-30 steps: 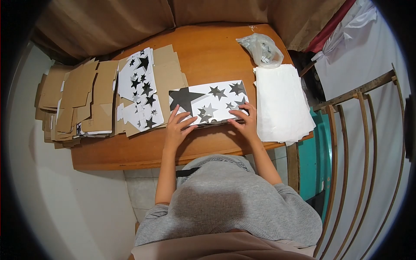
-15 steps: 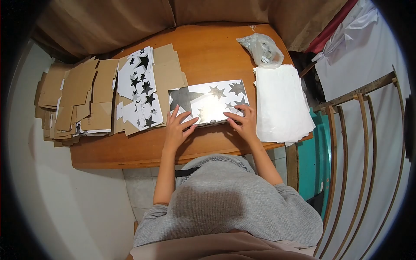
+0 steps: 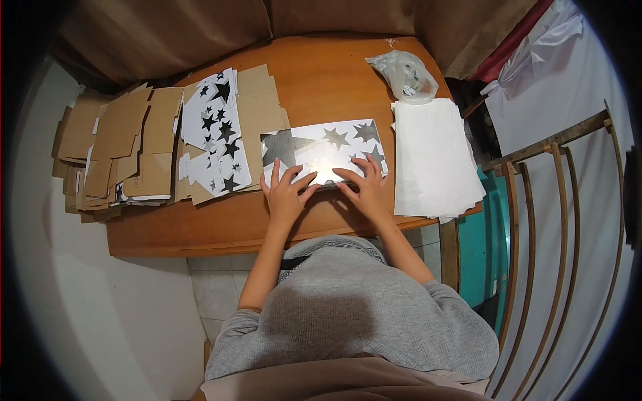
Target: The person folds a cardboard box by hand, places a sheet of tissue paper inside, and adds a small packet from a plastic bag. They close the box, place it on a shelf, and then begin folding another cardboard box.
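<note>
A white box [image 3: 314, 150] with grey and black stars lies flat near the front edge of the wooden table. My left hand [image 3: 287, 192] rests on its near left part, fingers spread over the top and thumb at the near edge. On the near right part lies my right hand [image 3: 366, 186], its fingers also spread, with the thumb at the front edge. The two thumbs are a short way apart, on either side of the middle of that edge. Light glares off the top between the hands.
Flat star-printed pieces [image 3: 212, 134] lie left of the box, beside stacked brown cardboard [image 3: 120, 127]. White sheets [image 3: 431, 157] are piled on the right, below a clear plastic bag [image 3: 409, 80] with small things inside. A wooden rack [image 3: 565, 194] stands right of the table [image 3: 328, 80].
Both hands have moved inward along the near edge of the box, the thumbs closer together. The box has shifted very slightly.
</note>
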`<state>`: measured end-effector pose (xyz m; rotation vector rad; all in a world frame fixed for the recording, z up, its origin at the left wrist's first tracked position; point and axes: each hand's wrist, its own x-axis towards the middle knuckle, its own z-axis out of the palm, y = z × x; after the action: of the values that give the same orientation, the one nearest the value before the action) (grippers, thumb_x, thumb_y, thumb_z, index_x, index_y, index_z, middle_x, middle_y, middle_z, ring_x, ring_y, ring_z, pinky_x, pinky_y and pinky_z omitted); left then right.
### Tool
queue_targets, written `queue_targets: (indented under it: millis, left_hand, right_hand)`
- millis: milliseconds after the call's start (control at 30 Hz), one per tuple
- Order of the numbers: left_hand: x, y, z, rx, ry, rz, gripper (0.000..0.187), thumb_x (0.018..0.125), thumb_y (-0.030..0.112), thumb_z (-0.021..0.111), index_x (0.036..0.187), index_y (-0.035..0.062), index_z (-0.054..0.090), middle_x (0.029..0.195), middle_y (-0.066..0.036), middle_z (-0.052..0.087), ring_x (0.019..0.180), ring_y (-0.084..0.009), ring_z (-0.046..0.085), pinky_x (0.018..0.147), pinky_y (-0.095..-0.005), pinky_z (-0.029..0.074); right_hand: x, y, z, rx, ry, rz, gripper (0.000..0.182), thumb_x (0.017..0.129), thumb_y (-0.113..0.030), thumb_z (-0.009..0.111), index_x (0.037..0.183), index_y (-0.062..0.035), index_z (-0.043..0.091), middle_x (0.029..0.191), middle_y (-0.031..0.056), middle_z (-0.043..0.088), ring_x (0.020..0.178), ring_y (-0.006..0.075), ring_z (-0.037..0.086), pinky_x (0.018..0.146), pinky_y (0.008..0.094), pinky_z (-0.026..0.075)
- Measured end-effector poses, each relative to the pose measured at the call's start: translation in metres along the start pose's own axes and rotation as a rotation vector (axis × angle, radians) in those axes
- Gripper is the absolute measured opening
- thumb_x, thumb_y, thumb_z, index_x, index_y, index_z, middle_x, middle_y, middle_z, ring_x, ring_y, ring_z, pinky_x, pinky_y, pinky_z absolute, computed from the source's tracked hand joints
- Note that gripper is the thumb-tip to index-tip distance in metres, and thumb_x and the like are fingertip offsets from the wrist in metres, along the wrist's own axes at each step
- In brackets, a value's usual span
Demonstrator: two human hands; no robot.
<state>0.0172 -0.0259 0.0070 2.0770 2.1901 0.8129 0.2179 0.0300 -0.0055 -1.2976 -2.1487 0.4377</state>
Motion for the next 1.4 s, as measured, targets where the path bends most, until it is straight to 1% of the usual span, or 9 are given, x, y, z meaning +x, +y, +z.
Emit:
queue_targets:
  millis: [267, 333, 367, 567, 767, 833, 933, 1167, 1400]
  left_hand:
    - [0.000, 0.004, 0.010, 0.006, 0.088, 0.032, 0.028, 0.072, 0.045, 0.073, 0.099, 0.0374, 0.072, 0.109, 0.007, 0.062, 0.129, -0.0298, 0.040, 0.102, -0.0643, 0.014]
    - [-0.002, 0.007, 0.015, 0.026, 0.117, 0.055, 0.026, 0.073, 0.041, 0.074, 0.098, 0.0384, 0.072, 0.107, 0.009, 0.063, 0.128, -0.0293, 0.042, 0.103, -0.0670, 0.010]
    - [-0.003, 0.009, 0.018, 0.027, 0.117, 0.053, 0.026, 0.073, 0.041, 0.074, 0.098, 0.0384, 0.072, 0.107, 0.009, 0.063, 0.128, -0.0293, 0.042, 0.103, -0.0670, 0.010]
    - [-0.006, 0.015, 0.028, 0.016, 0.186, 0.060, 0.022, 0.075, 0.034, 0.073, 0.096, 0.0388, 0.072, 0.100, 0.010, 0.065, 0.128, -0.0287, 0.043, 0.103, -0.0703, 0.004]
    - [0.000, 0.016, 0.034, -0.080, 0.177, 0.023, 0.014, 0.072, 0.035, 0.075, 0.085, 0.0315, 0.074, 0.093, 0.010, 0.064, 0.127, -0.0252, 0.043, 0.103, -0.0697, 0.003]
    - [0.002, 0.020, 0.033, -0.100, 0.141, -0.035, 0.010, 0.072, 0.034, 0.075, 0.080, 0.0291, 0.074, 0.091, 0.010, 0.064, 0.128, -0.0247, 0.043, 0.103, -0.0690, 0.003]
    - [0.005, 0.024, 0.029, -0.128, 0.088, -0.096, 0.009, 0.073, 0.034, 0.074, 0.080, 0.0282, 0.074, 0.093, 0.010, 0.063, 0.128, -0.0246, 0.042, 0.103, -0.0689, 0.003]
    - [0.010, 0.034, 0.017, -0.095, -0.020, -0.158, 0.012, 0.075, 0.034, 0.073, 0.086, 0.0306, 0.074, 0.103, 0.008, 0.061, 0.126, -0.0261, 0.042, 0.103, -0.0667, 0.005]
    - [0.011, 0.035, 0.016, -0.069, -0.094, -0.156, 0.013, 0.078, 0.033, 0.070, 0.091, 0.0335, 0.072, 0.107, 0.008, 0.057, 0.128, -0.0247, 0.040, 0.101, -0.0722, 0.005]
  right_hand:
    - [0.006, 0.000, -0.001, -0.015, -0.054, 0.057, 0.037, 0.073, -0.029, 0.076, 0.108, -0.0360, 0.068, 0.128, 0.0025, 0.049, 0.132, 0.0321, 0.030, 0.104, 0.0542, 0.023]
    - [0.004, 0.001, 0.003, -0.053, 0.002, 0.016, 0.036, 0.073, -0.035, 0.075, 0.108, -0.0392, 0.067, 0.126, 0.0016, 0.048, 0.132, 0.0304, 0.030, 0.096, 0.0655, 0.023]
    - [0.004, 0.002, 0.004, -0.052, 0.000, 0.015, 0.036, 0.073, -0.035, 0.075, 0.108, -0.0392, 0.067, 0.126, 0.0016, 0.048, 0.132, 0.0304, 0.030, 0.096, 0.0655, 0.023]
    - [0.004, 0.002, 0.003, -0.052, -0.003, 0.028, 0.033, 0.075, -0.033, 0.074, 0.107, -0.0390, 0.067, 0.126, 0.0018, 0.049, 0.132, 0.0301, 0.030, 0.098, 0.0633, 0.022]
    - [0.005, 0.005, 0.004, -0.010, 0.018, 0.061, 0.033, 0.071, -0.035, 0.075, 0.103, -0.0389, 0.069, 0.121, 0.0007, 0.051, 0.125, 0.0277, 0.035, 0.096, 0.0583, 0.024]
    - [0.006, -0.001, -0.001, -0.021, 0.001, 0.094, 0.033, 0.070, -0.031, 0.076, 0.102, -0.0377, 0.071, 0.117, 0.0011, 0.053, 0.119, 0.0257, 0.038, 0.097, 0.0491, 0.027]
    - [0.009, 0.000, -0.003, -0.009, -0.028, 0.094, 0.032, 0.069, -0.036, 0.075, 0.101, -0.0386, 0.070, 0.113, 0.0003, 0.051, 0.116, 0.0254, 0.038, 0.094, 0.0540, 0.027]
    - [0.010, -0.002, -0.008, 0.003, -0.074, 0.114, 0.033, 0.070, -0.037, 0.075, 0.102, -0.0386, 0.070, 0.114, 0.0008, 0.051, 0.116, 0.0252, 0.038, 0.093, 0.0543, 0.027]
    - [0.008, -0.005, -0.011, -0.015, -0.084, 0.097, 0.035, 0.071, -0.039, 0.072, 0.106, -0.0395, 0.068, 0.116, 0.0022, 0.052, 0.116, 0.0253, 0.039, 0.093, 0.0555, 0.027]
